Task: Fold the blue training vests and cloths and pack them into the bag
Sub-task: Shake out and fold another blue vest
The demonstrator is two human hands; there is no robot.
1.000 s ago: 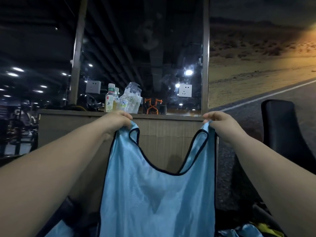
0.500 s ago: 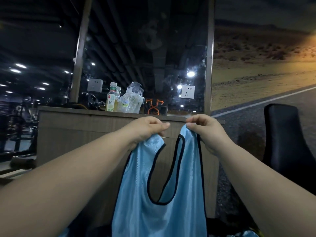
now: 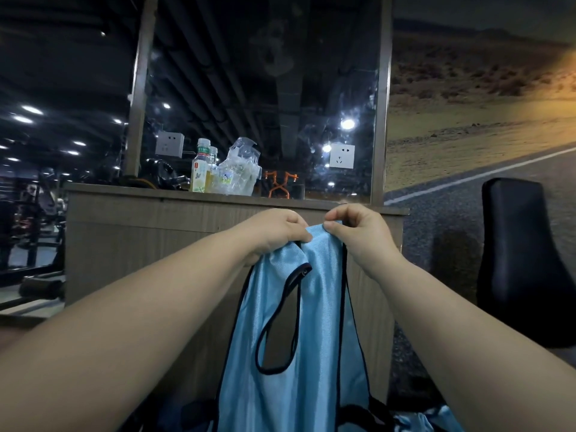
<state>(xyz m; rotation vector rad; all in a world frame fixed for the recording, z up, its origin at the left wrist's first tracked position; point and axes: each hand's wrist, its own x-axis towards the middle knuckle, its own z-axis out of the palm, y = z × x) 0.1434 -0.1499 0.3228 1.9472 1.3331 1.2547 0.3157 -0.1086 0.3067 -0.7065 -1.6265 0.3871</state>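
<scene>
Now: blue vest (image 3: 296, 385) hangs below both hands, halved lengthwise, shoulder straps meeting at top. Left hand (image 3: 274, 235) pinches one strap, right hand (image 3: 358, 232) pinches other, fingers curled, hands almost touching. Likely best: match strap edges and black trim, then pass both straps to one hand. Wooden counter (image 3: 156, 232) just beyond hands.
</scene>
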